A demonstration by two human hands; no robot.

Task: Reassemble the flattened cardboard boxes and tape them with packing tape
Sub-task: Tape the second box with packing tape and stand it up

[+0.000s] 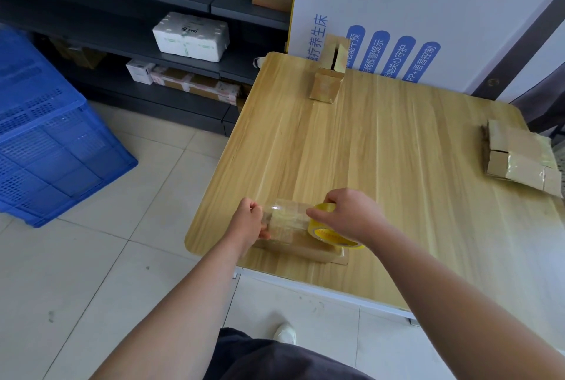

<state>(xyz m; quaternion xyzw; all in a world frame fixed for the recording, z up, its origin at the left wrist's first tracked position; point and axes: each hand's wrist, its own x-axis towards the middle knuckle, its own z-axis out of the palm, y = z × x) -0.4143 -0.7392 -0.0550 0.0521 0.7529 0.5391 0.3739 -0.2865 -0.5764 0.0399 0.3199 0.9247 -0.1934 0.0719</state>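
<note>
Strip (pixel 287 218) runs taut left-to-right just over the box (pixel 305 252) at the table's (pixel 382 165) near edge, left hand (pixel 249 220) pinching its free end, right hand (pixel 348 214) gripping the roll (pixel 328 236).

Scene is lit evenly by soft, diffuse light, faint shadows are cast on the wooden table (pixel 397 165), glints are shown on the stretched tape (pixel 284 217), dark shelving (pixel 107 21) is left dim, straight lines are bowed near frame edges, fine detail is slightly softened.
</note>
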